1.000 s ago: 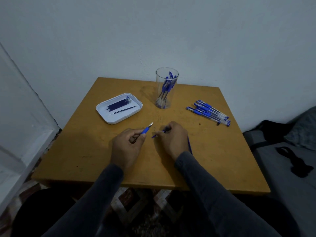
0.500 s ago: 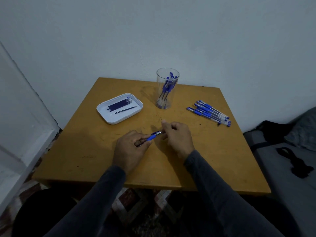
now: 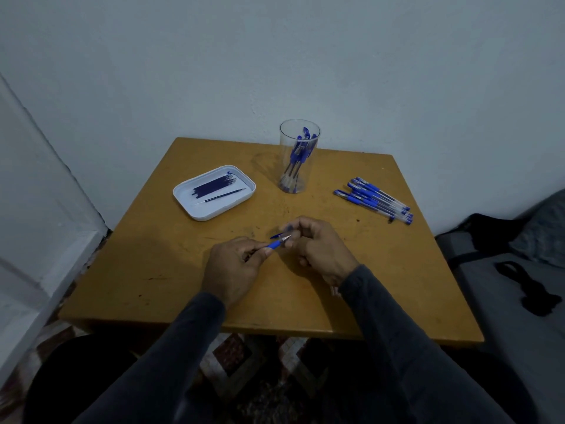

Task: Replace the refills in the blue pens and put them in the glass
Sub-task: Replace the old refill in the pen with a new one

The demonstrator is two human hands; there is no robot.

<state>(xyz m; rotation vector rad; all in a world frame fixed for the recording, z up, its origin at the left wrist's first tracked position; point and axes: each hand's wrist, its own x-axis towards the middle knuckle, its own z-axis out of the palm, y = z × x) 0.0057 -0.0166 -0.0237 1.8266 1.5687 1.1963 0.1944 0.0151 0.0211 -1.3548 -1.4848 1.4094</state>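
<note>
Blue pen (image 3: 273, 245) pinched in left hand (image 3: 234, 267); right hand (image 3: 318, 246) pinches cap (image 3: 286, 233) at tip.

Looks like a room in somebody's home from where I'm sitting. Small worn wooden table (image 3: 382, 270) shoved into a corner of plain painted walls (image 3: 305, 56), patterned tile floor (image 3: 244, 356) under it, and what's probably a bed or sofa (image 3: 504, 301) with dark clothing (image 3: 532, 292) dumped on it, though that edge is murky.
</note>
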